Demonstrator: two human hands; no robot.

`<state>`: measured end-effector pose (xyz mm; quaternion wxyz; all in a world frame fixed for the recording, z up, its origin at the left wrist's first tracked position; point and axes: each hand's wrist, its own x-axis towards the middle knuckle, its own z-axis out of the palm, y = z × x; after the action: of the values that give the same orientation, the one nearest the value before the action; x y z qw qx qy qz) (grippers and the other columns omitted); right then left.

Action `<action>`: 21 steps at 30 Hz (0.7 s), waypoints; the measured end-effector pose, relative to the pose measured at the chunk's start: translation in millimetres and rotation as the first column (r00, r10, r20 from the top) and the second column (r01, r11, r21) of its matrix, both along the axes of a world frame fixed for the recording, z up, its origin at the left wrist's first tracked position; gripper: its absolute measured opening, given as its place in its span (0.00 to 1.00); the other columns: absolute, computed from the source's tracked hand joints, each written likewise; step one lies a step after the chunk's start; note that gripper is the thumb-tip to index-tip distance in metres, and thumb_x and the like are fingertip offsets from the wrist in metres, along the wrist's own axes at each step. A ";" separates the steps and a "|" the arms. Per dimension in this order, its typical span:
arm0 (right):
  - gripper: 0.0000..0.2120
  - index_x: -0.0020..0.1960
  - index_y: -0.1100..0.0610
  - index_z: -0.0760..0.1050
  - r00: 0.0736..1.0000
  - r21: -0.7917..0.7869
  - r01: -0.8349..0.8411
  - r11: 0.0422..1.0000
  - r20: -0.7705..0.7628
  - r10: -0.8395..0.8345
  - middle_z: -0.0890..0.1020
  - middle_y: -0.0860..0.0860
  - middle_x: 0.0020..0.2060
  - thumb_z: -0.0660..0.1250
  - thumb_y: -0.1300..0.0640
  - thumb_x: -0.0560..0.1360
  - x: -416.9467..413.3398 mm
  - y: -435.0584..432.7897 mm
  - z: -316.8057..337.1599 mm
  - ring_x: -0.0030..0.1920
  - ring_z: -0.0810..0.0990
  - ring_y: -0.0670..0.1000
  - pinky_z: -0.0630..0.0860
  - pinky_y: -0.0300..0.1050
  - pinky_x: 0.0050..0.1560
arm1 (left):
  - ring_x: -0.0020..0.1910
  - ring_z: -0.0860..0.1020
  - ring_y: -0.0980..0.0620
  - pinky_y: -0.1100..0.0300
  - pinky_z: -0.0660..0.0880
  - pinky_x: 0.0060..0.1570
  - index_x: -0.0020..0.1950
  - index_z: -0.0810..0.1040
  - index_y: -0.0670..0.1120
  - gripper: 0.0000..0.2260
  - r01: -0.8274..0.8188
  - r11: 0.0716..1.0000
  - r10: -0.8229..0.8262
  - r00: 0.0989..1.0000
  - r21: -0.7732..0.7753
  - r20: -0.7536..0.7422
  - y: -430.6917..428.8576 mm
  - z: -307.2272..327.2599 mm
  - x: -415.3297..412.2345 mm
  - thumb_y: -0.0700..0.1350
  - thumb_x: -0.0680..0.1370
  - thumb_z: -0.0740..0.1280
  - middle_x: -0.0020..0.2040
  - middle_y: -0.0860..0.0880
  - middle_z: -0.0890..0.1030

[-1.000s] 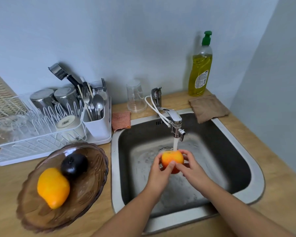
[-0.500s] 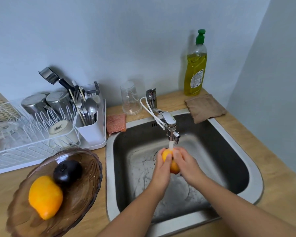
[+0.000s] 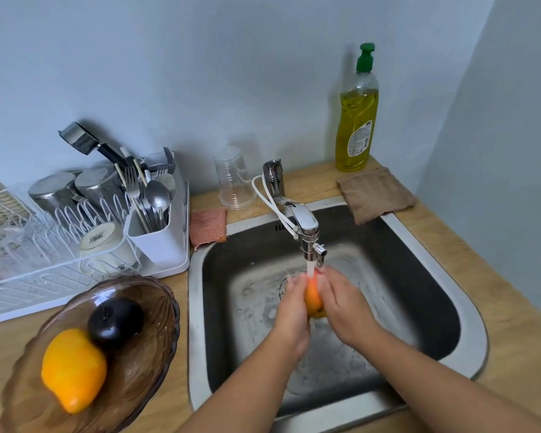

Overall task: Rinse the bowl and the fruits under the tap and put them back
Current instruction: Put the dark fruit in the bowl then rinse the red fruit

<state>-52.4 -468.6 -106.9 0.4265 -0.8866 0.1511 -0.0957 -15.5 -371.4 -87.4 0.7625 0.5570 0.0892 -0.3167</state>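
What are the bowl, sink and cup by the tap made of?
Bowl: likely brown tinted glass, maybe plastic; translucent, moulded scalloped rim.
Sink: looks like stainless steel; dull grey metallic sheen.
Cup: probably thin clear plastic; see-through, ribbed walls.

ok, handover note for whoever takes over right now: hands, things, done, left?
Left hand and right hand both hold the orange-red fruit between them under the running tap, over the sink.
Brown glass bowl sits on the counter left of the sink, holding the yellow-orange fruit and the dark fruit.
Done: cannot tell whether bowl and those two are rinsed.
Left: finish this fruit, return it to the bowl.
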 end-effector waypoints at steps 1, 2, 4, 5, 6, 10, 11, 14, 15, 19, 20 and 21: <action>0.27 0.63 0.47 0.69 0.998 -0.113 -0.067 0.991 0.008 0.068 0.76 0.46 0.52 0.41 0.36 0.77 -2.0 0.9 -0.5 0.50 0.76 0.46 0.75 0.45 0.51 | 0.54 0.79 0.48 0.55 0.76 0.53 0.58 0.78 0.47 0.12 -0.022 1.000 0.021 0.996 -0.006 -0.084 -0.5 0.0 2.9 0.51 0.81 0.59 0.57 0.43 0.81; 0.28 0.66 0.46 0.67 0.994 -0.130 -0.106 0.986 -0.008 0.106 0.75 0.45 0.54 0.41 0.35 0.76 -2.0 1.8 -1.3 0.52 0.76 0.45 0.75 0.45 0.53 | 0.55 0.79 0.47 0.55 0.76 0.54 0.58 0.78 0.45 0.14 -0.029 1.000 0.029 0.994 0.006 -0.108 -0.2 -1.0 4.2 0.51 0.82 0.59 0.56 0.42 0.82; 0.23 0.65 0.42 0.66 0.992 0.036 -0.122 0.992 -0.038 0.123 0.76 0.45 0.55 0.43 0.37 0.78 0.5 5.7 -0.8 0.52 0.76 0.45 0.75 0.45 0.52 | 0.55 0.79 0.48 0.58 0.77 0.48 0.58 0.78 0.46 0.13 -0.054 0.996 0.055 0.998 0.067 -0.013 0.5 -2.0 1.6 0.50 0.82 0.59 0.57 0.43 0.81; 0.19 0.63 0.42 0.68 0.994 0.172 -0.092 0.981 -0.050 0.101 0.76 0.46 0.52 0.45 0.39 0.79 3.0 8.2 1.5 0.49 0.77 0.46 0.74 0.43 0.47 | 0.54 0.79 0.49 0.61 0.77 0.42 0.59 0.77 0.47 0.11 -0.071 0.992 0.061 0.994 0.109 0.092 1.9 -3.3 -0.8 0.49 0.82 0.59 0.57 0.44 0.80; 0.17 0.60 0.43 0.69 0.995 0.316 -0.029 0.948 -0.086 0.059 0.77 0.49 0.48 0.46 0.41 0.80 6.3 9.5 4.0 0.43 0.77 0.47 0.73 0.40 0.39 | 0.53 0.78 0.49 0.62 0.77 0.38 0.59 0.76 0.49 0.09 -0.080 0.987 0.051 0.979 0.142 0.198 3.7 -3.0 -3.5 0.48 0.82 0.59 0.57 0.45 0.78; 0.23 0.55 0.53 0.72 0.922 0.589 0.242 0.771 -0.388 0.007 0.78 0.58 0.36 0.46 0.39 0.80 16.7 8.7 17.1 0.28 0.76 0.52 0.68 0.38 0.22 | 0.54 0.76 0.49 0.61 0.75 0.45 0.59 0.73 0.56 0.08 -0.032 0.975 -0.051 0.931 0.220 0.362 12.7 -7.4 -7.1 0.49 0.82 0.59 0.58 0.48 0.75; 0.23 0.54 0.53 0.72 0.931 0.565 0.232 0.792 -0.365 -0.012 0.79 0.58 0.36 0.46 0.39 0.80 15.6 10.1 18.7 0.29 0.76 0.52 0.69 0.38 0.23 | 0.55 0.76 0.50 0.61 0.75 0.46 0.58 0.74 0.56 0.08 -0.029 0.977 -0.043 0.945 0.212 0.325 13.4 -7.9 -5.9 0.49 0.82 0.59 0.59 0.48 0.75; 0.19 0.53 0.50 0.72 0.995 0.106 0.054 0.993 -0.090 -0.044 0.78 0.51 0.45 0.46 0.42 0.80 5.9 14.1 12.0 0.43 0.78 0.51 0.74 0.42 0.39 | 0.51 0.77 0.50 0.59 0.75 0.45 0.60 0.75 0.49 0.12 -0.085 0.990 0.086 0.996 0.110 0.000 8.2 0.9 2.0 0.51 0.82 0.58 0.58 0.44 0.79; 0.18 0.57 0.49 0.71 1.000 -0.013 0.004 1.000 -0.016 -0.005 0.78 0.49 0.48 0.46 0.42 0.80 2.5 16.7 9.3 0.47 0.77 0.49 0.75 0.44 0.45 | 0.50 0.77 0.49 0.58 0.75 0.45 0.61 0.74 0.47 0.13 -0.112 0.988 0.123 0.988 0.104 -0.096 5.8 3.3 4.6 0.52 0.81 0.58 0.56 0.44 0.79; 0.19 0.59 0.49 0.71 0.980 0.485 0.149 0.861 -0.191 -0.061 0.79 0.54 0.42 0.48 0.41 0.80 3.9 21.8 10.0 0.35 0.78 0.50 0.73 0.41 0.29 | 0.51 0.77 0.49 0.55 0.78 0.47 0.56 0.74 0.53 0.07 -0.114 0.932 0.051 0.981 0.343 0.188 3.0 -1.0 2.7 0.51 0.81 0.59 0.55 0.46 0.77; 0.21 0.57 0.51 0.72 0.951 0.616 0.245 0.749 -0.303 -0.063 0.79 0.56 0.39 0.48 0.39 0.80 6.0 18.5 13.5 0.30 0.76 0.50 0.70 0.39 0.24 | 0.53 0.76 0.49 0.55 0.78 0.49 0.55 0.74 0.55 0.05 -0.133 0.917 -0.001 0.942 0.375 0.335 4.2 -1.3 -1.2 0.50 0.81 0.61 0.57 0.47 0.76; 0.23 0.56 0.52 0.73 0.917 0.693 0.317 0.648 -0.399 -0.021 0.78 0.58 0.37 0.49 0.37 0.79 7.8 14.0 15.6 0.28 0.75 0.51 0.68 0.38 0.23 | 0.55 0.76 0.50 0.57 0.77 0.51 0.54 0.74 0.58 0.05 -0.118 0.916 -0.068 0.895 0.383 0.440 5.2 -3.0 -4.9 0.49 0.80 0.62 0.59 0.49 0.75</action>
<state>-44.6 -454.7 -91.3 0.7054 -0.6172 0.3349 0.0964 -20.4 -366.2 -90.3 0.6365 0.7571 -0.0173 -0.1460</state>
